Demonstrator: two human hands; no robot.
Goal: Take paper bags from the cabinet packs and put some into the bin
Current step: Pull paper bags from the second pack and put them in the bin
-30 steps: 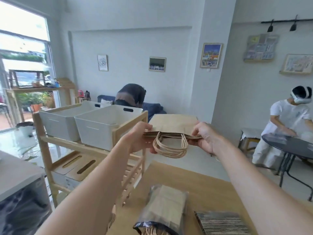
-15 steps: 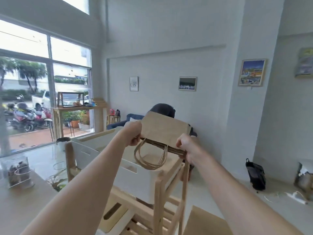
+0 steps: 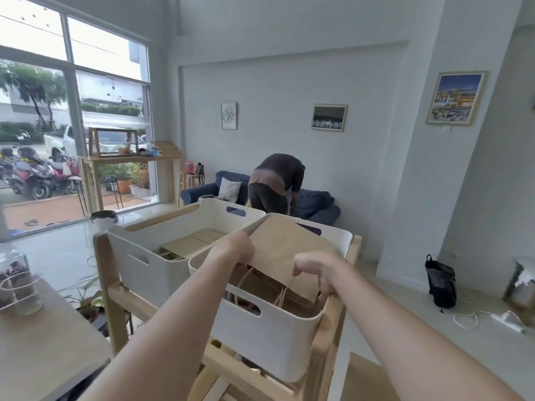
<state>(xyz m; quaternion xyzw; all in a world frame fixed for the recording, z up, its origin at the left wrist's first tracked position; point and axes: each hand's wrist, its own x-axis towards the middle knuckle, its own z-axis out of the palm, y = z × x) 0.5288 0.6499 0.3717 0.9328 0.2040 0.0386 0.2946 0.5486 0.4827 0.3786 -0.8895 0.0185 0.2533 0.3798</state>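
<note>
A flat stack of brown paper bags [image 3: 285,250] with twine handles lies tilted inside the nearer white bin [image 3: 278,337], its far edge resting against the bin's back wall. My left hand [image 3: 238,248] grips the stack's left near corner. My right hand [image 3: 317,269] holds the right near edge, fingers curled down into the bin. More paper bags [image 3: 189,244] lie flat in the second white bin [image 3: 150,261] to the left.
Both bins stand on top of a wooden shelf rack [image 3: 328,340]. A wooden table [image 3: 43,351] with a glass jar [image 3: 17,282] is at left. A person [image 3: 273,183] bends over a blue sofa [image 3: 315,208] behind. A black bag [image 3: 440,282] and cables lie on the floor at right.
Both hands have carried the paper bags from chest height down and forward into the nearer white bin. The view swung left and then down onto the shelf rack.
</note>
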